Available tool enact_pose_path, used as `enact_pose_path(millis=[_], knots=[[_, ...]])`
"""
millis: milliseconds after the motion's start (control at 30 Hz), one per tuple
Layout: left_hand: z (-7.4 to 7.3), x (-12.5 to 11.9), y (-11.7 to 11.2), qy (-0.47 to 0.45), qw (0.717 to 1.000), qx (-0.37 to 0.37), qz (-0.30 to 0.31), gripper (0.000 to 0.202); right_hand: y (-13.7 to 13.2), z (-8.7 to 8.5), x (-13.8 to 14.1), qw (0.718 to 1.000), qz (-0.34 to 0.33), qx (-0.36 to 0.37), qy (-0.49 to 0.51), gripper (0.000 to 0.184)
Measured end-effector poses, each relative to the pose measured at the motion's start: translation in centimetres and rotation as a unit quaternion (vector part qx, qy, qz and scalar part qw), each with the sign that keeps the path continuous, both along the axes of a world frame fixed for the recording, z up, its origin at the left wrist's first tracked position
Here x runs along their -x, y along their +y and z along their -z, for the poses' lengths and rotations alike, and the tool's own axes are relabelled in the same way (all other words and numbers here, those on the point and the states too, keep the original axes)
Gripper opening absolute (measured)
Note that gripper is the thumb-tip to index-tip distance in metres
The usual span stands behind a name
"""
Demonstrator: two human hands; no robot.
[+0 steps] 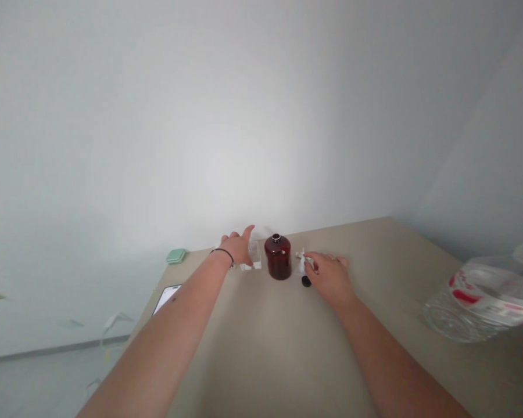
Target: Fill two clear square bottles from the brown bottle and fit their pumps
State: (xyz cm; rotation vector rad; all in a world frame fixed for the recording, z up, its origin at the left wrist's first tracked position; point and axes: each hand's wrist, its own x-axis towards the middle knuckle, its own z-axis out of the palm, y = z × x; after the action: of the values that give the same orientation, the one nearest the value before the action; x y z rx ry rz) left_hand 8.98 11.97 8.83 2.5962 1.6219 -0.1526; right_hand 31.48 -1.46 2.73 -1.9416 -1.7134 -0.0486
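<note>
A dark amber bottle (278,258) stands upright with its narrow mouth uncapped, between my two hands. My left hand (237,248), with a thin dark band at the wrist, reaches over a clear square container (255,255). Its thumb and fingers are spread, and whether it touches the container I cannot tell. To the bottle's right, my right hand (330,277) rests low with thumb and forefinger apart around a small white object (303,262), which looks like a pump top and is partly hidden. A round black cap (305,281) lies just below the thumb.
A large clear plastic jug (483,296) with a red and white label is on the right of the table (265,348). A phone (165,297) lies at the left edge, partly behind my forearm. A green case (175,256) sits at the back left. The wall (244,116) rises behind.
</note>
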Motion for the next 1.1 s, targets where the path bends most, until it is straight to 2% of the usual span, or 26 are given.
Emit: enact_pose_path(millis=[133, 267, 433, 533, 633, 767, 833, 933, 1100], knots=[[-0.5, 0.0, -0.1, 0.002, 1.0, -0.007, 0.014, 0.122, -0.1, -0.2, 0.0, 1.0, 0.0, -0.004, 0.002, 0.03], [-1.6, 0.4, -1.4, -0.015, 0.999, -0.035, 0.014, 0.117, 0.0, -0.2, 0.1, 1.0, 0.002, -0.005, 0.007, 0.029], [-3.4, 1.7, -5.3, -0.06, 0.996, -0.071, 0.0, 0.111, 0.1, 0.1, 0.0, 1.0, 0.003, 0.008, 0.001, 0.03], [-3.8, 2.6, -8.4, -0.104, 0.991, -0.079, -0.001, 0.103, 0.2, 0.3, -0.2, 1.0, -0.004, 0.019, -0.007, 0.032], [-3.2, 3.2, -11.2, -0.131, 0.99, -0.059, 0.005, 0.1, 0.1, 0.3, -0.2, 0.999, -0.018, 0.034, -0.018, 0.031], [-1.4, 4.0, -13.6, -0.16, 0.987, -0.002, 0.015, 0.098, -0.2, 0.1, 0.0, 0.997, -0.037, 0.053, -0.037, 0.024], [-0.4, 4.4, -14.4, -0.179, 0.983, 0.026, 0.016, 0.098, -0.4, -0.1, 0.0, 0.997, -0.037, 0.059, -0.044, 0.022], [0.8, 5.0, -15.1, -0.213, 0.976, 0.031, 0.023, 0.095, -0.4, -0.3, -0.4, 0.996, -0.026, 0.066, -0.051, 0.023], [2.5, 5.8, -15.9, -0.27, 0.962, 0.04, 0.026, 0.098, -0.3, -0.5, -1.6, 0.995, -0.003, 0.069, -0.073, 0.033]])
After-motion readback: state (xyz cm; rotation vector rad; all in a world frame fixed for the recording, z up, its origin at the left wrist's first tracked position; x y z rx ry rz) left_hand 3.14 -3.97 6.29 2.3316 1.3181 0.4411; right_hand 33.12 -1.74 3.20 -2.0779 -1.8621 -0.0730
